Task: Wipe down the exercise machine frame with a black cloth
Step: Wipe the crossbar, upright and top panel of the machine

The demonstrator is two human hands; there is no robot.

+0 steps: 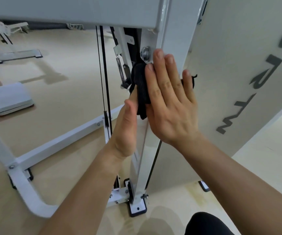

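A white upright post of the exercise machine frame [174,39] runs from top centre down to a foot plate on the floor. A black cloth [141,82] is wrapped around the post at mid height. My right hand [169,99] lies flat with straight fingers, pressing the cloth against the post's front face. My left hand [125,131] reaches in from the left side of the post, its fingers going behind the cloth and mostly hidden; the thumb points up beside the cloth.
Black cables [104,82] and a spring [120,68] hang just left of the post. A white panel with grey letters [249,92] stands to the right. A low white frame bar [60,141] crosses the beige floor, with a white pad [7,98] at left.
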